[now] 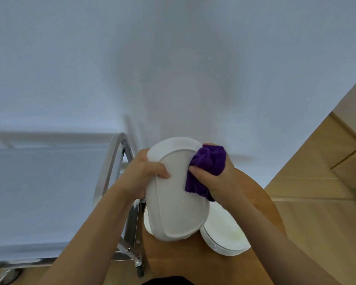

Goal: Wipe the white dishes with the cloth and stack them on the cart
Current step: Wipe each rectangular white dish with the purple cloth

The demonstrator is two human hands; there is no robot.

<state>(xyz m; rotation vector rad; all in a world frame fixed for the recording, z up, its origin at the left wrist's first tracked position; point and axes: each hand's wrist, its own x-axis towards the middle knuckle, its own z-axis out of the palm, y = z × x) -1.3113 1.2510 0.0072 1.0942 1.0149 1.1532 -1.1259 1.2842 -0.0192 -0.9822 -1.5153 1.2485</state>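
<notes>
White wall fills the background behind a round wooden bench (pixel 173 262). Above the bench, the left hand (pixel 141 176) grips an oval white dish (pixel 176 202) by its edge, underside up and tilted. The right hand (pixel 216 179) is clenched around a purple cloth (pixel 209 161), pressed against the dish's rim. Beneath the dish, white plates (pixel 224 233) sit stacked on the bench. Left of it stands a metal cart (pixel 49 192).

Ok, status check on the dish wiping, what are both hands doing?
Left hand grips oval white dish, underside up. Right hand presses purple cloth on its rim. Plate stack waits on round table. Cart left, nothing blocking.
</notes>
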